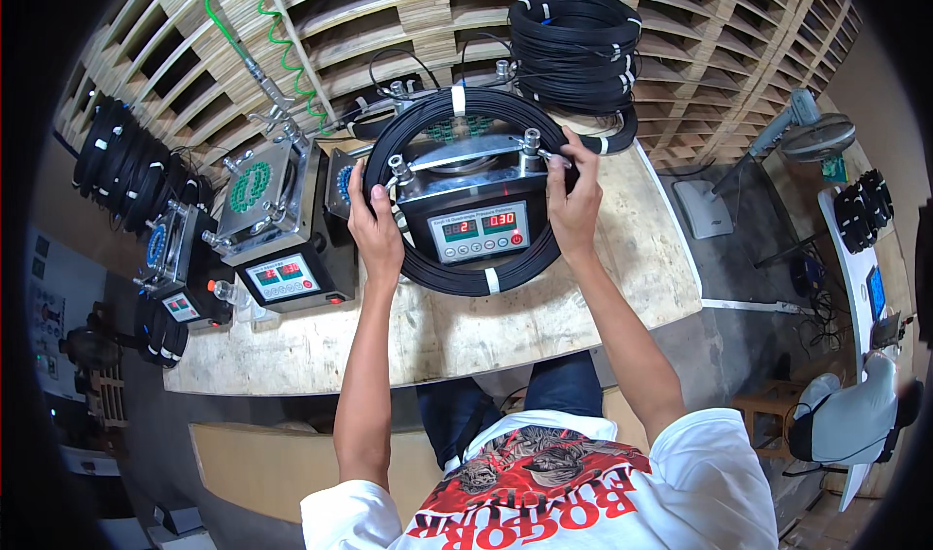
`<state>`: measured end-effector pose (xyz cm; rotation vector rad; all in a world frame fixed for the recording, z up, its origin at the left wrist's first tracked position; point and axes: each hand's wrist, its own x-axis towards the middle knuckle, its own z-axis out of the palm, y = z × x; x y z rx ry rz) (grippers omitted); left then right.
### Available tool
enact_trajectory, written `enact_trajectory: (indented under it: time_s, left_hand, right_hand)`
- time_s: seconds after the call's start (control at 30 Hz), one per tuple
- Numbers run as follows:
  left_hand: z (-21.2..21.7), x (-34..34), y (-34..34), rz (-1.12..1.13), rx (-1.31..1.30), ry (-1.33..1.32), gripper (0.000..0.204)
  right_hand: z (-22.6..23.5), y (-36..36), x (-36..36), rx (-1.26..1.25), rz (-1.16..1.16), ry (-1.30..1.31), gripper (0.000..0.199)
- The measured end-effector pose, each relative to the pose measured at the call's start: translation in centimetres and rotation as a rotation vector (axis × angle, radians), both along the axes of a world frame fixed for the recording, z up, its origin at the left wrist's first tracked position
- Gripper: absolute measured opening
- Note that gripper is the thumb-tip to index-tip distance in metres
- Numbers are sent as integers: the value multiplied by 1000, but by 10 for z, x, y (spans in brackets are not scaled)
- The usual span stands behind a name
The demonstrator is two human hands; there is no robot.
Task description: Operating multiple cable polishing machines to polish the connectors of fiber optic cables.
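A large black cable coil [457, 276] bound with white ties rings a winding machine [476, 222] that has a grey panel with red digits. My left hand [374, 227] grips the coil's left side beside a metal post. My right hand [573, 200] grips the coil's right side, fingers over the rim near another post. The coil's lower arc hangs over the machine's front onto the wooden workbench [466, 331].
A stack of finished black coils [575, 50] stands behind the machine. A second, similar machine [277, 234] and a third [173, 263] sit to the left, with a green spiral hose [282, 50] above. More coils [121, 161] hang far left. A fan [812, 137] stands right.
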<state>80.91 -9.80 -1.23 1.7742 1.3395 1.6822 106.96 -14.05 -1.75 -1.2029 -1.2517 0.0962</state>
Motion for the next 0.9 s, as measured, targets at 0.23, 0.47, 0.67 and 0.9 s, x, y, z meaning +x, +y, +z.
enact_trajectory:
  time_s: [0.23, 0.47, 0.67, 0.9]
  left_hand:
    - [1, 1, -1, 16, 102, 23, 49]
    - [3, 1, -3, 20, 41, 18, 49]
    - [2, 3, -1, 9, 94, 11, 49]
    - [5, 3, -5, -24, 16, -23, 48]
  right_hand:
    - [16, -1, 3, 7, -65, -53, 21]
    - [18, -5, 0, 68, -11, 64, 26]
    - [12, 2, 5, 18, -62, -7, 28]
    - [5, 1, 14, -13, -19, -98, 31]
